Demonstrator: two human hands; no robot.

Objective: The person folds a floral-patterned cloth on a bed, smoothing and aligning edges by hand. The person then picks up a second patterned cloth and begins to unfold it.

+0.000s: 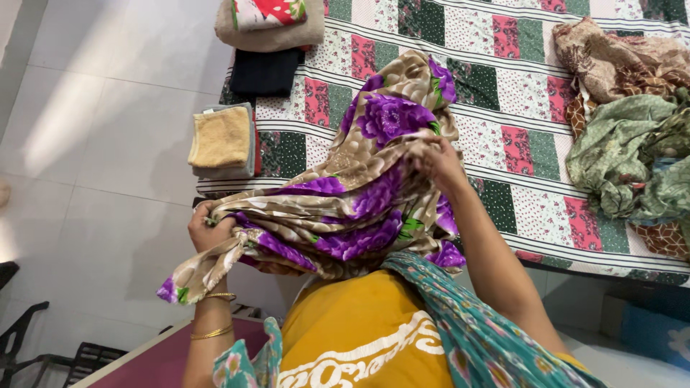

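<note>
Hands gripping floral cloth (359, 194) above the bed's (503, 108) near edge: left hand (207, 228) is clutching one bunched end, right hand (440, 164) is pinching the other (folded stacks (223, 140) lying left).

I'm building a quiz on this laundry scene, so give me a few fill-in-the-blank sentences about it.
1. Both hands, left hand and right hand, grip a beige cloth printed with ____ flowers.
2. The yellow towel lies on the ____ edge of the bed.
3. Gold bangles circle the ____ wrist.

Missing: purple; left; left
</note>
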